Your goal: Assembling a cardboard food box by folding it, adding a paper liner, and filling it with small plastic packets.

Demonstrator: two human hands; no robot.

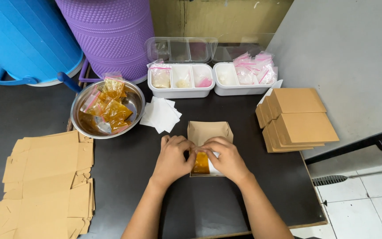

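Observation:
An open brown cardboard box point(209, 131) lies on the black table point(200, 208) in front of me, its lid flap standing up at the far side. My left hand point(173, 158) and my right hand point(225, 158) meet over the box. Between their fingers sits a small clear bag of orange-brown sauce point(201, 163), which both hands press into the box. A bit of white shows under my right hand inside the box.
A steel bowl point(134, 101) with several sauce bags stands at the left. White paper squares point(161, 114), two white compartment trays point(181, 91) with small bags, stacked closed boxes point(298, 119) at the right, flat box blanks point(45, 177) at the left, blue and purple bins behind.

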